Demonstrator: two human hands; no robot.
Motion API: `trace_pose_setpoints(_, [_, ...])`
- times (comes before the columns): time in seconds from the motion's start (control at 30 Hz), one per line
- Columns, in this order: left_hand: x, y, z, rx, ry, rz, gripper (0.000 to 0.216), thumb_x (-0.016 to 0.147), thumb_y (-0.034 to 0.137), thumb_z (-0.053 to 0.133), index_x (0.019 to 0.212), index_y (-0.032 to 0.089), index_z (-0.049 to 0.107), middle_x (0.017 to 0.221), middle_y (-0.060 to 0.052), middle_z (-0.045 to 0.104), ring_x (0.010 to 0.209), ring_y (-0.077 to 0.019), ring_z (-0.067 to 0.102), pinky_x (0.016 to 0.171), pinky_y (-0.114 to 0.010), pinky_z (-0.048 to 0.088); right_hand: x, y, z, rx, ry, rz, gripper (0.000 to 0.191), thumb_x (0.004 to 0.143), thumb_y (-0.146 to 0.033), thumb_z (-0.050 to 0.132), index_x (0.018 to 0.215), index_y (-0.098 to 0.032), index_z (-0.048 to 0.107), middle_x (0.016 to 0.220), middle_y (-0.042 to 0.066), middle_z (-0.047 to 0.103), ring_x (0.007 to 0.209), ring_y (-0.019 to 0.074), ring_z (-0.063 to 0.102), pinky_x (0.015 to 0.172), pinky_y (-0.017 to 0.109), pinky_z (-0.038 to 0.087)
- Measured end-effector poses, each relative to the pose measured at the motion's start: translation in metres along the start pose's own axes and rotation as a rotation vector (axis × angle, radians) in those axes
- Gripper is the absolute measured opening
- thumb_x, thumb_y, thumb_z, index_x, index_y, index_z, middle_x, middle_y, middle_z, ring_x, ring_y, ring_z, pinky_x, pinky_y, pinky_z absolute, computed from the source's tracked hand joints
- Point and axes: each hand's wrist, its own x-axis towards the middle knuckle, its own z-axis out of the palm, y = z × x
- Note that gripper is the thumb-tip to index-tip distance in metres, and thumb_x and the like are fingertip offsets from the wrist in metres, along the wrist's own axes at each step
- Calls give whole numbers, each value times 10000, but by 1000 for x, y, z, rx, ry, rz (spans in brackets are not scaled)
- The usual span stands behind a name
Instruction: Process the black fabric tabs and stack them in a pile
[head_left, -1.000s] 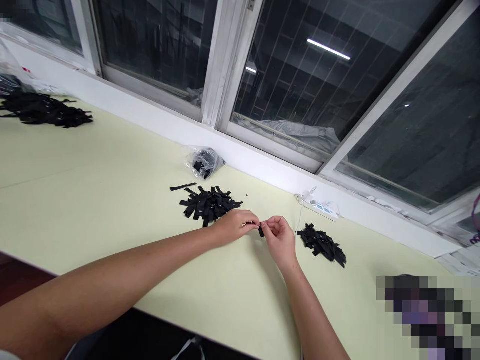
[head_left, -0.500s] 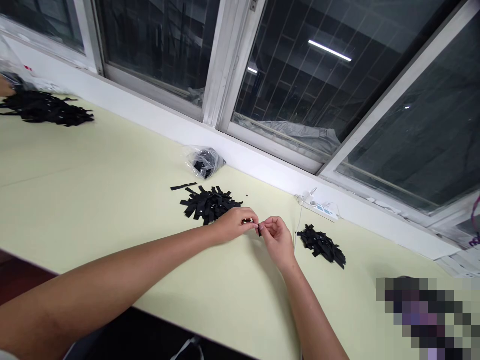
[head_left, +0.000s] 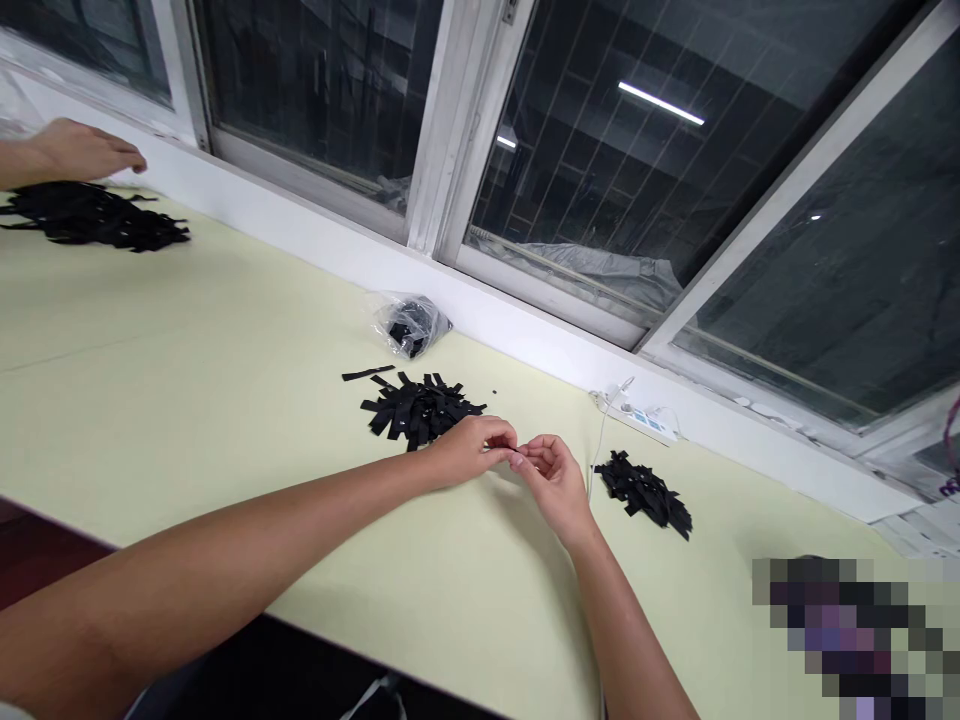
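Note:
My left hand and my right hand meet over the table, fingertips pinched together on a small black strip. Only a thin dark edge of the strip shows between the fingers; the rest is hidden. Just behind my left hand lies a spread pile of short black fabric strips, with one longer strip apart from it. A smaller, denser pile of black strips sits to the right of my right hand.
A clear plastic bag with black pieces stands by the wall. A white power strip with a cable lies behind the right pile. At far left, another person's hand is above a heap of black strips. A pixelated area covers the lower right.
The black strip between my fingers has turned and shows less now; my hands have barely moved. At far left, the other person's hand has come further into view.

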Motion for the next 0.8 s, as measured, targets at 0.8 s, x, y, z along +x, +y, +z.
trace_pose_setpoints(0.8, [0,-6,9,-88,-43,-112,134,910,310,535,900,184,580,823,0,609,757,-143,538,690,-267,418,6,5,-1,68,40,115,435,677,-495,822,891,-198,586,755,8,676,713,175,674,768,371,588])
